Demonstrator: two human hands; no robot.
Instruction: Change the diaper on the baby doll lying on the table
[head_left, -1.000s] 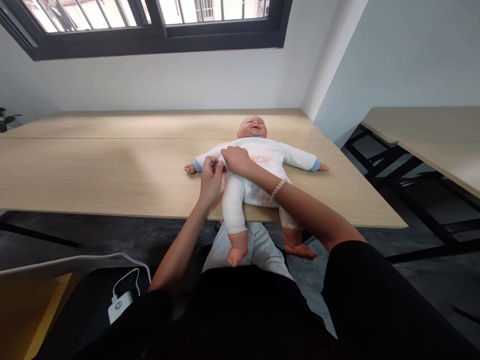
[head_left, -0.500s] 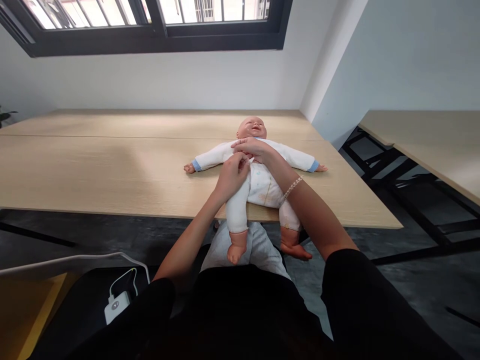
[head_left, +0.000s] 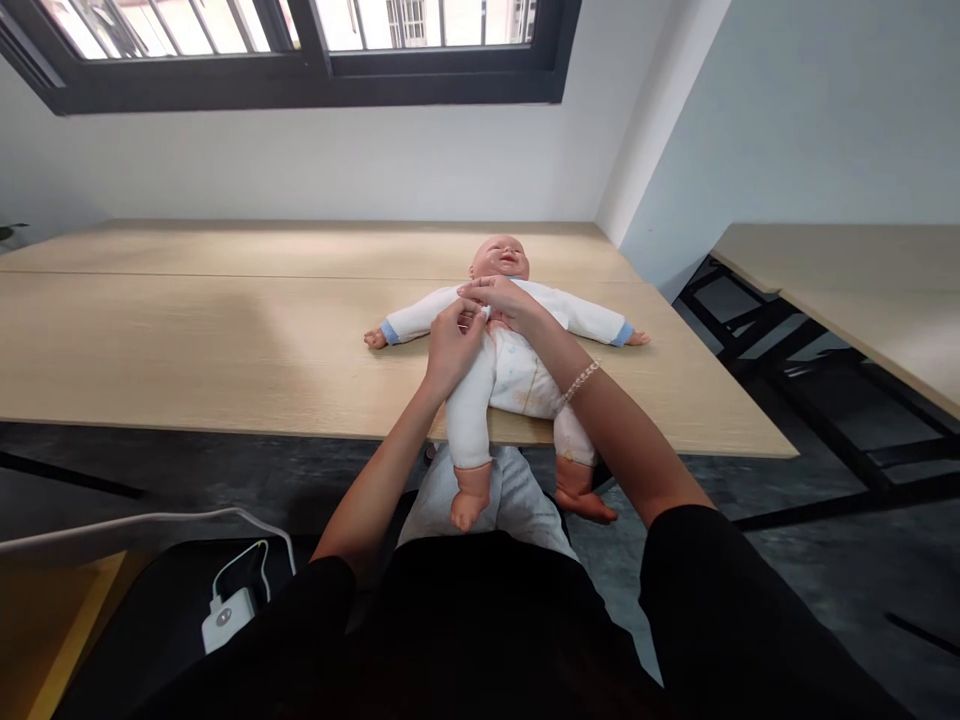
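A baby doll point(head_left: 500, 256) lies face up on the wooden table, its arms spread and its lower legs hanging over the front edge. It wears a white top point(head_left: 426, 314) with blue cuffs and white patterned pants point(head_left: 521, 378). At the doll's waist, my left hand point(head_left: 454, 345) pinches a bit of white cloth at the upper edge of the pants. My right hand point(head_left: 504, 298) bends over the belly, its fingers closed at the clothing and partly hiding it. Both hands nearly touch, and a little of the doll's bare belly shows between them.
The light wooden table point(head_left: 150, 350) stretches left along the wall under a barred window point(head_left: 442, 75). A second table point(head_left: 862, 265) stands to the right. At lower left, a white device with a cable point(head_left: 229, 618) rests on a black surface beside a yellow box point(head_left: 71, 620).
My left hand has moved slightly up and left, drawing the white cloth with it. More of the belly shows. My right hand stays almost in place.
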